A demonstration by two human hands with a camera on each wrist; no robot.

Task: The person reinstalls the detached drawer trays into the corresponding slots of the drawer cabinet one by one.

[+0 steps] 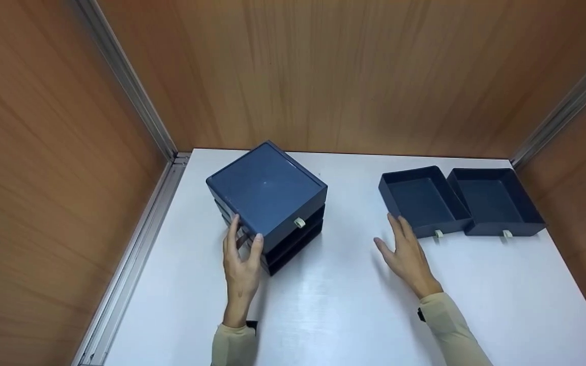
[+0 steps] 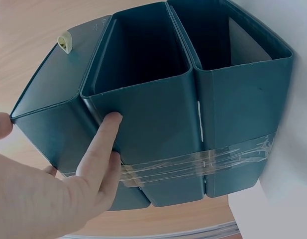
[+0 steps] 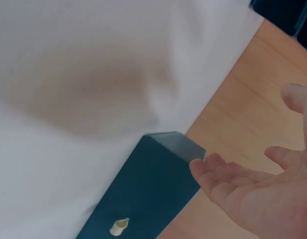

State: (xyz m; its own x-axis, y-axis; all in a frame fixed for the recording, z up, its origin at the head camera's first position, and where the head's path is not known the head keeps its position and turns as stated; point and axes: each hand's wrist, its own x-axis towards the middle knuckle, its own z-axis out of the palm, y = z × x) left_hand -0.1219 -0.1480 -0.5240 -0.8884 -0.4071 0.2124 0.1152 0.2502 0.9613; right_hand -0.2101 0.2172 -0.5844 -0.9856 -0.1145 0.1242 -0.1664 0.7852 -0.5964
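Note:
A dark blue three-tier drawer unit (image 1: 265,185) stands turned at an angle on the left half of the table. Its top slot holds a drawer (image 2: 63,74) with a pale pull tab (image 1: 299,222); the two lower slots have no drawer in them. My left hand (image 1: 242,269) rests on the unit's left side, its fairly straight fingers (image 2: 101,139) against the wall near strips of clear tape (image 2: 233,157). Over the table, my right hand (image 1: 409,259) is spread and holds nothing, its fingertips overlapping the front corner of a removed drawer (image 1: 440,223) in the head view.
A second loose drawer (image 1: 506,229) sits beside the first, near the table's right edge. Wooden panels (image 1: 349,76) enclose the white table (image 1: 333,315) at the back and both sides. A metal rail (image 1: 135,274) runs along the left edge.

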